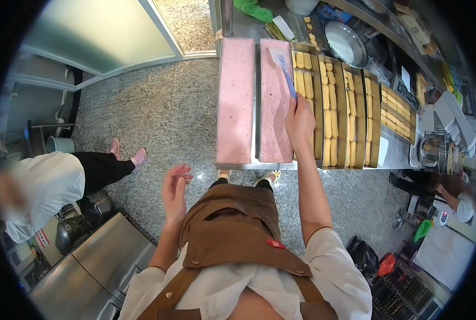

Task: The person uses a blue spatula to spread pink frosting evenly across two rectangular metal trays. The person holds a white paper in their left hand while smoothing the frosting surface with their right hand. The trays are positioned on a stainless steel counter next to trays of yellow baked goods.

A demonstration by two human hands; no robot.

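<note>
My right hand (300, 121) is closed round the blue handle of a spatula (286, 69). Its pale blade rests at the far end of a long tin filled with pink cream (274, 128). A second tin of smooth pink filling (236, 101) lies to its left. Right of my hand stand several long narrow tins (342, 133) with rows of ladyfinger biscuits (329, 114) in them. My left hand (175, 189) hangs over the floor left of the bench, fingers loosely curled and apart, holding nothing.
A round metal bowl (346, 44) sits behind the tins, with a green cloth (254, 8) at the far left of the bench. One person (51, 176) stands at the left, another (456, 200) at the far right. A steel cabinet (110, 245) is at lower left.
</note>
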